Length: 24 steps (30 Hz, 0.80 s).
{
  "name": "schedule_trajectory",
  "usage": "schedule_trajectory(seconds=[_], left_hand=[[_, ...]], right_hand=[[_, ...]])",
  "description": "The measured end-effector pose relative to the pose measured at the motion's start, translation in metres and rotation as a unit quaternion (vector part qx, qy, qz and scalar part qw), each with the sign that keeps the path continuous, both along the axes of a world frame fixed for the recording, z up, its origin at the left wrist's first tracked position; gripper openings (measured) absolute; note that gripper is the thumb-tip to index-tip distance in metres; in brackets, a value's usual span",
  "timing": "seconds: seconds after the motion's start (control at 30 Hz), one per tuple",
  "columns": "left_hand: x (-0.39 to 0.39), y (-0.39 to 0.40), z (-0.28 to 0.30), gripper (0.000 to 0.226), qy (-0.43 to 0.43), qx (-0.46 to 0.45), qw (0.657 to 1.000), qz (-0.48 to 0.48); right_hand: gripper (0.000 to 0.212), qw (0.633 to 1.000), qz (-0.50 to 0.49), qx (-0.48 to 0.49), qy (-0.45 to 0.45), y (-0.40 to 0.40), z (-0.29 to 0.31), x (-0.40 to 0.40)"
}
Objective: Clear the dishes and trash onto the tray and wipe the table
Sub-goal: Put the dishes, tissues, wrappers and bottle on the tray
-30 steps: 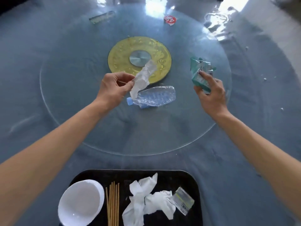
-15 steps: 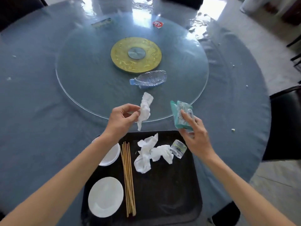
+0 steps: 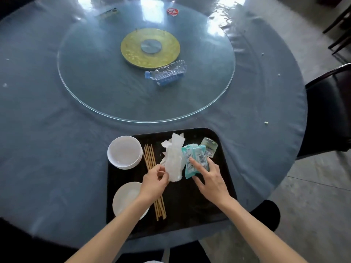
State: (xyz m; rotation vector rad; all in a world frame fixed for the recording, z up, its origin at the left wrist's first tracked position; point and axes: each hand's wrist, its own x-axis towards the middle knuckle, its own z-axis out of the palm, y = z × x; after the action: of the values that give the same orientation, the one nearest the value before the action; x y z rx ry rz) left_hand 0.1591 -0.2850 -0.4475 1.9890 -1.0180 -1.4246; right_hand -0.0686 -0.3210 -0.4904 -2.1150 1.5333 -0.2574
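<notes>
Over the black tray [image 3: 191, 211] at the table's near edge, my left hand [image 3: 154, 182] pinches a crumpled white tissue [image 3: 173, 164]. Beside it, my right hand [image 3: 209, 180] holds a teal wet-wipe packet [image 3: 195, 160], fingers across its top. On the tray lie two white bowls [image 3: 124, 151] [image 3: 127, 196], several wooden chopsticks [image 3: 152, 168], more crumpled tissue [image 3: 167, 144] and a small clear cup [image 3: 209, 148]. A crushed clear plastic bottle [image 3: 167, 72] lies on the glass turntable [image 3: 95, 88].
The round table has a blue-grey cloth [image 3: 47, 149] with small white crumbs [image 3: 266, 122] on it. At the turntable's far side lie a red-and-white lid [image 3: 172, 11] and a flat wrapper [image 3: 108, 13]. A black chair [image 3: 330, 111] stands at the right.
Both hands have drawn back from the turntable to above the tray, carrying the tissue and the teal packet. The bottle stays on the glass.
</notes>
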Motion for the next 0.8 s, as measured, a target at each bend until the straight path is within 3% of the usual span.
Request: schedule_trajectory(seconds=[0.1,0.33,0.67,0.8], left_hand=[[0.0,0.006,0.0,0.019,-0.061,0.009,0.997,-0.046],[0.009,-0.016,0.018,0.073,-0.203,0.0,0.967,-0.155],[0.042,-0.147,0.043,0.072,-0.246,-0.139,0.948,-0.147],[0.075,-0.233,0.05,0.075,-0.265,-0.125,0.948,-0.12]], right_hand=[[0.083,1.0,-0.003,0.002,0.025,0.006,0.001,0.001],[0.077,0.999,0.003,-0.041,0.027,-0.019,0.032,0.0],[0.08,0.997,0.047,-0.067,0.003,-0.156,0.076,0.034],[0.077,0.999,0.038,-0.039,-0.001,-0.243,0.09,0.048]])
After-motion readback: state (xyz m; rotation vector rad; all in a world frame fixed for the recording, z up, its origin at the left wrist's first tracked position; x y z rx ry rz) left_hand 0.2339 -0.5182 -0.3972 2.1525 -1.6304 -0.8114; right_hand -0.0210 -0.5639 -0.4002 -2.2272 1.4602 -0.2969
